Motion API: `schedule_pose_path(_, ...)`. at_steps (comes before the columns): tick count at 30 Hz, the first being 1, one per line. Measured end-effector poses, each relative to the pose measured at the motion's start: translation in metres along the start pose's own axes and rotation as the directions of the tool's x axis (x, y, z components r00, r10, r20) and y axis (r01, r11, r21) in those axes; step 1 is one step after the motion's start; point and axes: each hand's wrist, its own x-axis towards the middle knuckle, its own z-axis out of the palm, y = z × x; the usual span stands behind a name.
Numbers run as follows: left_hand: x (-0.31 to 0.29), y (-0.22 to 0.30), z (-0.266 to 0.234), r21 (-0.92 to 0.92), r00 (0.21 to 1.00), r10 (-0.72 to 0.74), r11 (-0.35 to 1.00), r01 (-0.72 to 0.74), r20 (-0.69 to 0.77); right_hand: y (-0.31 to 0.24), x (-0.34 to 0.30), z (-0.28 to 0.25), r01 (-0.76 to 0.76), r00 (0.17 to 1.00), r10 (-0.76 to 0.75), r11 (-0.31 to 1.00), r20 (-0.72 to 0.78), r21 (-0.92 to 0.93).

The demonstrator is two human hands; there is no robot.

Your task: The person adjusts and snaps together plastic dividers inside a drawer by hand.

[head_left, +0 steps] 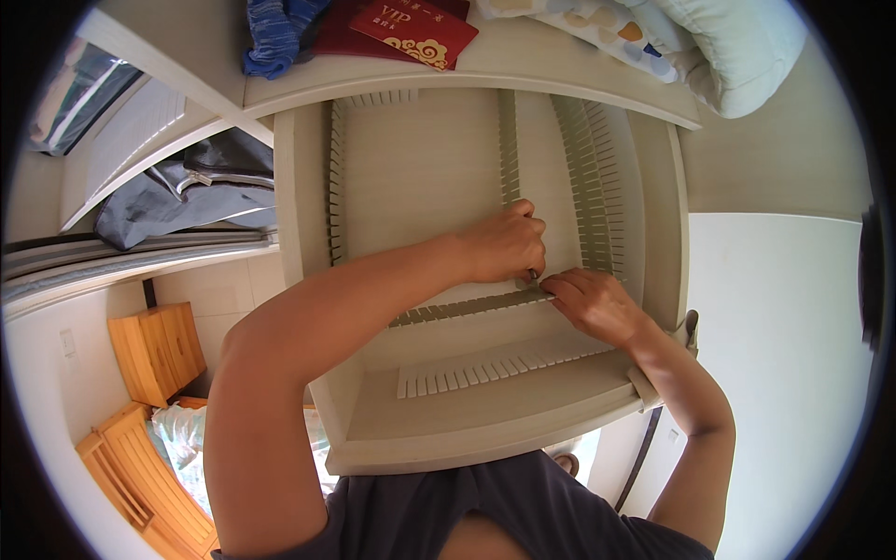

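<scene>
Inside the pulled-out drawer (495,411) stand several thin drawer dividers with comb-like slots. My left hand (505,245) is closed at the near end of the lengthwise divider (509,140), its fingertips partly hidden. Just to the right, my right hand (595,303) pinches the right end of the crosswise divider (457,309). The two hands almost meet where these strips come together. Whether the slots interlock there is hidden by my fingers. Slotted strips also run along the right side (586,187), the left wall (334,187) and the front (495,370).
Above the drawer, a shelf holds blue cloth (275,37), red card folders (415,35) and pale bedding (737,47). Left of it, a compartment contains a dark bag (191,191). Wooden furniture (154,350) stands at lower left. A white panel (775,355) is on the right.
</scene>
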Motion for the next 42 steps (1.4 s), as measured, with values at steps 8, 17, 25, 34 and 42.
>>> schedule_pose_path(8, 0.001, 0.0, 0.007, -0.017, 0.999, -0.032, 0.999, 0.032, -0.04, 0.0, 0.0, 0.001, -0.087, 0.996, 0.087, 0.996, 0.014, 0.009)
schedule_pose_path(17, -0.001, 0.0, 0.016, -0.008, 0.993, -0.02, 1.0, 0.019, -0.118, 0.002, -0.001, 0.002, -0.11, 0.994, 0.109, 0.992, 0.021, 0.06)
schedule_pose_path(25, 0.0, 0.0, 0.014, -0.032, 0.997, -0.043, 0.999, 0.041, -0.066, 0.0, 0.001, -0.002, -0.131, 0.991, 0.133, 0.984, -0.009, 0.118)
schedule_pose_path(34, 0.003, 0.002, 0.007, -0.056, 1.0, -0.005, 0.998, 0.004, -0.02, 0.0, 0.0, 0.0, -0.091, 0.996, 0.09, 0.984, 0.009, 0.154)
schedule_pose_path(42, 0.002, 0.004, 0.011, -0.01, 0.999, -0.007, 1.0, 0.007, -0.036, 0.0, -0.001, 0.001, -0.071, 0.997, 0.071, 0.986, 0.008, 0.151)
